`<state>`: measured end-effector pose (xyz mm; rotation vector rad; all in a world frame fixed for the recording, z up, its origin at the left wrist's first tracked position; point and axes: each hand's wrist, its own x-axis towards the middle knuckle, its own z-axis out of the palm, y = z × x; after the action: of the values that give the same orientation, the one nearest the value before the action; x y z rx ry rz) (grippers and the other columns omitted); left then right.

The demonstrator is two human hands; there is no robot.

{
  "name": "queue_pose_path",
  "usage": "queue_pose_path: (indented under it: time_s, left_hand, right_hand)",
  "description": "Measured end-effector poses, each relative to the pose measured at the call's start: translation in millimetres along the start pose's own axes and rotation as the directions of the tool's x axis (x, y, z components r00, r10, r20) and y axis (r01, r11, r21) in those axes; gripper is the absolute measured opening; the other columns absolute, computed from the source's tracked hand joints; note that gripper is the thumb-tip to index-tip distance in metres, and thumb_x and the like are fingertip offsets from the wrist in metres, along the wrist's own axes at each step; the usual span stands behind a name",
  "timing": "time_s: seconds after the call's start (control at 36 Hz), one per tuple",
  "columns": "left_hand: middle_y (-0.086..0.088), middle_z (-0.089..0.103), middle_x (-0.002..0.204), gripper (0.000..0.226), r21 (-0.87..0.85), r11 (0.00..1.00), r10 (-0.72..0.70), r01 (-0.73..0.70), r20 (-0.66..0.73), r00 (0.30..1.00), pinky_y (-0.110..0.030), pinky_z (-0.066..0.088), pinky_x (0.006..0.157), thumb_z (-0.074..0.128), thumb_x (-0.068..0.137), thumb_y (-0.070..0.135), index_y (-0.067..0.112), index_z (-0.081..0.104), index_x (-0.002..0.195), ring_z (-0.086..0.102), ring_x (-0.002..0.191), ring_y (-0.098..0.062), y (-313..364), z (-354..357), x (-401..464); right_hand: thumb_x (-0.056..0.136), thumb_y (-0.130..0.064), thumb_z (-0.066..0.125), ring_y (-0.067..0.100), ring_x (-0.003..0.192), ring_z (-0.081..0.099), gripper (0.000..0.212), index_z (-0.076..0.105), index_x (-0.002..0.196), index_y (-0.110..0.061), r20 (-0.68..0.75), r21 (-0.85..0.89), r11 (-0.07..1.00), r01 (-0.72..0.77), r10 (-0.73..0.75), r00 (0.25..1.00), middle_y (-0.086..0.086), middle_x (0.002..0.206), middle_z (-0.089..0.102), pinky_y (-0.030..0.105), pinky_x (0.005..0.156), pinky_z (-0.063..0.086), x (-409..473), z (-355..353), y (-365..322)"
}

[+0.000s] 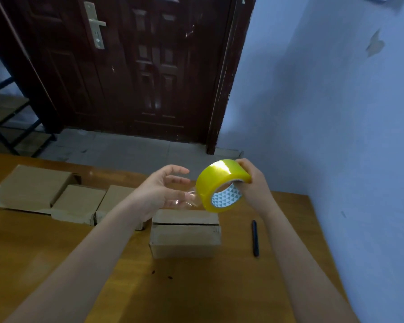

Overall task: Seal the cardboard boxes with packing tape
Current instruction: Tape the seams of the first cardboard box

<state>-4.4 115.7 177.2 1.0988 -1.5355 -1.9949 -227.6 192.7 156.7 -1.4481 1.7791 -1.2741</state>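
1. Single view – head-worn wide-angle camera, facing forward and down across the wooden table (56, 264).
2. Near field: both forearms enter from the bottom edge.
3. Far field – dark door (126, 66) and blue wall (336, 113).

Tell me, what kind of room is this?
Probably a plain home or small workroom used for packing: a wooden table with cardboard boxes, a dark door, and a painted wall with peeling spots.
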Motion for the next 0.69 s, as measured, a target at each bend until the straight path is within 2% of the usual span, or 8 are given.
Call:
queue_pose_path:
  time_s: [0.11, 0.25, 0.33, 0.42, 0.5, 0.56, 0.61, 0.69]
  left_hand:
    - [-0.006, 0.06, 0.117, 0.057, 0.099, 0.994, -0.051, 0.045, 0.058, 0.997, -0.024, 0.056, 0.068, 0.073, 0.073, -0.008, 0.02, 0.056, 0.119, 0.069, 0.092, -0.021, -9, 0, 2]
    - [-0.013, 0.066, 0.107, 0.039, 0.28, 0.956, -0.126, 0.089, 0.117, 0.985, -0.023, 0.056, 0.066, 0.074, 0.075, -0.004, 0.009, 0.061, 0.11, 0.07, 0.085, -0.022, -18, 0, 12]
    - [-0.015, 0.072, 0.093, 0.025, 0.324, 0.942, -0.143, 0.088, 0.149, 0.978, -0.024, 0.056, 0.066, 0.069, 0.078, -0.008, -0.001, 0.065, 0.102, 0.07, 0.076, -0.019, -22, 1, 19]
    - [-0.011, 0.073, 0.087, 0.019, 0.386, 0.918, -0.166, 0.094, 0.158, 0.973, -0.024, 0.056, 0.069, 0.071, 0.079, -0.003, -0.001, 0.069, 0.098, 0.069, 0.074, -0.015, -31, -4, 25]
    - [-0.008, 0.072, 0.079, 0.008, 0.451, 0.884, -0.208, 0.123, 0.146, 0.967, -0.027, 0.057, 0.069, 0.07, 0.082, 0.005, 0.002, 0.07, 0.09, 0.066, 0.069, -0.011, -45, -8, 27]
    - [-0.009, 0.073, 0.08, 0.006, 0.397, 0.905, -0.243, 0.155, 0.181, 0.953, -0.025, 0.056, 0.069, 0.067, 0.086, 0.007, 0.001, 0.069, 0.086, 0.066, 0.069, -0.011, -52, -10, 25]
    - [-0.012, 0.072, 0.082, 0.007, 0.235, 0.948, -0.274, 0.215, 0.257, 0.927, -0.023, 0.054, 0.066, 0.066, 0.087, 0.008, 0.003, 0.065, 0.082, 0.067, 0.071, -0.014, -57, -12, 20]
    - [-0.017, 0.068, 0.092, 0.012, 0.043, 0.956, -0.29, 0.291, 0.305, 0.907, -0.035, 0.057, 0.076, 0.069, 0.082, 0.016, 0.006, 0.064, 0.085, 0.067, 0.084, -0.025, -67, -14, 14]
  right_hand:
    - [0.079, 0.009, 0.06, 0.007, 0.083, 0.058, 0.05, 0.049, 0.098, -0.036, -0.023, -0.139, 0.988, 0.069, -0.073, 0.997, -0.01, 0.091, 0.058, 0.031, 0.069, 0.051, -1, -1, -1]
    - [0.067, 0.012, 0.063, 0.02, 0.1, 0.057, 0.053, 0.058, 0.113, -0.016, -0.012, -0.279, 0.938, 0.208, -0.22, 0.975, -0.005, 0.106, 0.057, 0.037, 0.079, 0.052, -6, 5, 0]
    - [0.057, 0.002, 0.056, 0.024, 0.096, 0.057, 0.053, 0.06, 0.108, -0.013, 0.017, -0.333, 0.887, 0.321, -0.335, 0.942, 0.002, 0.102, 0.06, 0.032, 0.07, 0.048, -11, 11, -6]
    - [0.06, -0.011, 0.06, 0.02, 0.089, 0.057, 0.052, 0.054, 0.11, -0.023, 0.037, -0.454, 0.782, 0.427, -0.462, 0.886, 0.004, 0.098, 0.061, 0.026, 0.062, 0.046, -17, 12, -14]
    - [0.064, -0.022, 0.062, 0.018, 0.085, 0.057, 0.051, 0.051, 0.114, -0.024, 0.092, -0.571, 0.631, 0.525, -0.587, 0.804, 0.004, 0.093, 0.063, 0.023, 0.059, 0.045, -19, 7, -23]
    - [0.063, -0.024, 0.07, 0.017, 0.086, 0.055, 0.057, 0.05, 0.116, -0.023, 0.137, -0.601, 0.56, 0.57, -0.63, 0.764, 0.004, 0.092, 0.063, 0.022, 0.06, 0.044, -19, 3, -27]
    - [0.063, -0.032, 0.071, 0.016, 0.088, 0.054, 0.058, 0.049, 0.116, -0.022, 0.174, -0.62, 0.512, 0.594, -0.648, 0.741, 0.004, 0.094, 0.064, 0.022, 0.061, 0.044, -19, -1, -27]
    - [0.062, -0.033, 0.073, 0.018, 0.089, 0.059, 0.06, 0.049, 0.115, -0.022, 0.18, -0.623, 0.522, 0.583, -0.63, 0.756, 0.004, 0.097, 0.065, 0.023, 0.062, 0.047, -20, -4, -21]
